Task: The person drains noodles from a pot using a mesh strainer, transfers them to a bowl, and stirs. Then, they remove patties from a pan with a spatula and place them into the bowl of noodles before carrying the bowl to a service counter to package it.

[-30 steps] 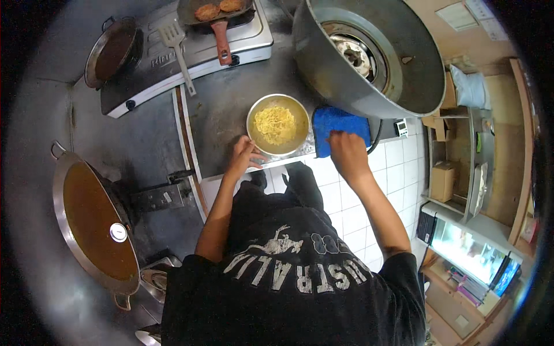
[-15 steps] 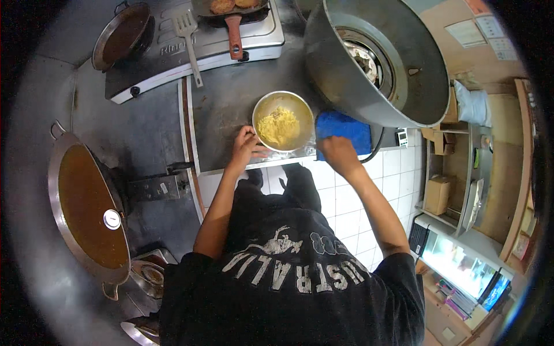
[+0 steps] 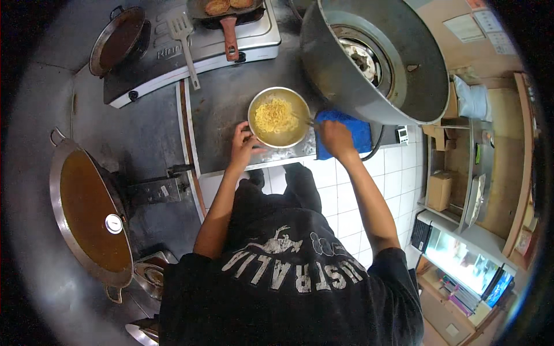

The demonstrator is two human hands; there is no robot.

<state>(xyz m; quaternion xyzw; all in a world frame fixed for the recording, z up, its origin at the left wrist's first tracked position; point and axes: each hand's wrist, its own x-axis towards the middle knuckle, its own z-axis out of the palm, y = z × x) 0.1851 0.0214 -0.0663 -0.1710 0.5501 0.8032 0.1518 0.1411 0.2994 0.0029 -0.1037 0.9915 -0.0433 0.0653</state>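
On the steel counter in front of me stands a round metal bowl [image 3: 295, 140] with yellow noodles [image 3: 271, 115] in it, darker bits scattered on top. My left hand [image 3: 243, 144] holds the bowl's left side, its fingers and thumb spread along the rim. At the bowl's right, my right hand [image 3: 336, 138] is closed round a thin metal utensil [image 3: 311, 122] that reaches over the rim into the noodles. Its far end is too small to tell fork from spoon. A blue cloth [image 3: 360, 138] lies under and beside my right hand.
A big grey wok-like burner ring [image 3: 323, 75] stands at the back right. A stove [image 3: 262, 49] holds a pan with a red-brown handle [image 3: 230, 40] and browned patties; a slotted turner [image 3: 187, 52] lies there. Pans of brown liquid [image 3: 86, 202] stand left. Shelves [image 3: 456, 167] are right.
The utensil now shows clearly between my right hand and the bowl. My right hand has shifted slightly up, and the noodles lie looser and differently in the bowl.
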